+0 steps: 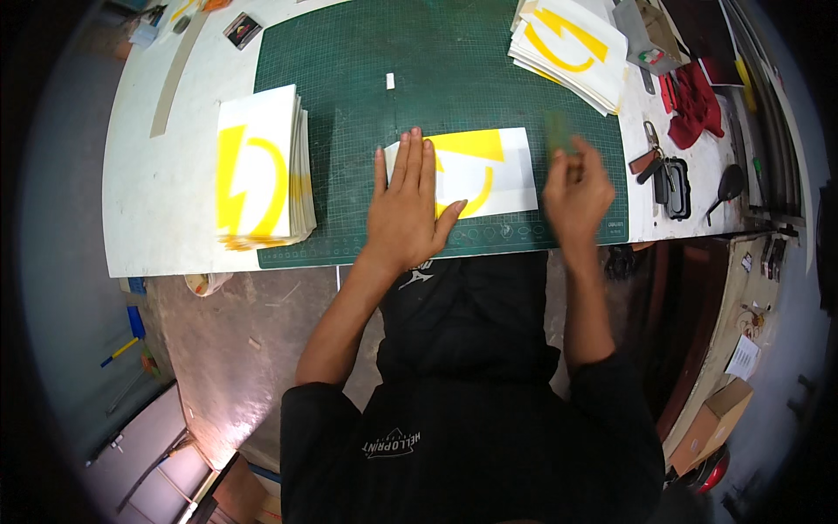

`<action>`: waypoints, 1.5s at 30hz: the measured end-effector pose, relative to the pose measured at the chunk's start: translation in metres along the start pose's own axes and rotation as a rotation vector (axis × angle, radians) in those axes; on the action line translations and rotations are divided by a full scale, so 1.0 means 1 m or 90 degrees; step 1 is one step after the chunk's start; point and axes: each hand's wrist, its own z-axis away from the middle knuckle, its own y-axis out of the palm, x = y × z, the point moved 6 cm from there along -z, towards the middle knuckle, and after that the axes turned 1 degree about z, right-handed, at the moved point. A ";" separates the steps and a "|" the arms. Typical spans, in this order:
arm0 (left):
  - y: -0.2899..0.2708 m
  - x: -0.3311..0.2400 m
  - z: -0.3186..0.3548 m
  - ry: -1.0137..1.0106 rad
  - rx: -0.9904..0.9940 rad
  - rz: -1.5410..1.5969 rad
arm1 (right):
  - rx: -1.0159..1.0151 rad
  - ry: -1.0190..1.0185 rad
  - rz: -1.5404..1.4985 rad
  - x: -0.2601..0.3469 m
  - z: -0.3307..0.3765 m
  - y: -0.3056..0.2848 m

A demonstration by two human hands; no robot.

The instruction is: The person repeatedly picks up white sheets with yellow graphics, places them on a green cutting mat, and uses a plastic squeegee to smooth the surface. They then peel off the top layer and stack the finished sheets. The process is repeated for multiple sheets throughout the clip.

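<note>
My left hand (406, 214) lies flat with fingers stretched out, pressing the left part of a white sheet with yellow print (506, 183). The sheet rests on the green cutting mat (349, 175) close to its front edge, and the hand covers part of it. Just past the sheet's right end, my right hand (579, 196) is raised with its fingers closed on a small green flat piece (557, 133). Motion blurs that piece, so its exact kind is unclear. To the left, a thick stack of similar white and yellow sheets (257, 170) straddles the mat's edge.
Another printed stack (567, 44) sits at the far right beside a grey box (650, 35). Right of the mat lie a red cloth (696, 105), keys (650, 144) and a black case (677, 188). A small white piece (390, 81) lies on the mat; a long strip (179, 74) is farther left.
</note>
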 end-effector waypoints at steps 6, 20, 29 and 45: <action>0.001 0.001 -0.002 0.006 0.002 -0.006 | 0.046 -0.196 0.003 0.047 0.086 0.015; -0.030 -0.037 0.006 -0.135 -0.031 -0.060 | 0.023 -0.316 0.014 0.035 0.028 -0.033; -0.020 0.032 -0.091 0.009 0.206 0.582 | 0.234 -0.499 0.062 0.085 0.021 0.070; -0.020 0.015 -0.057 0.172 0.101 0.187 | 0.288 -0.458 -0.021 0.069 0.115 -0.028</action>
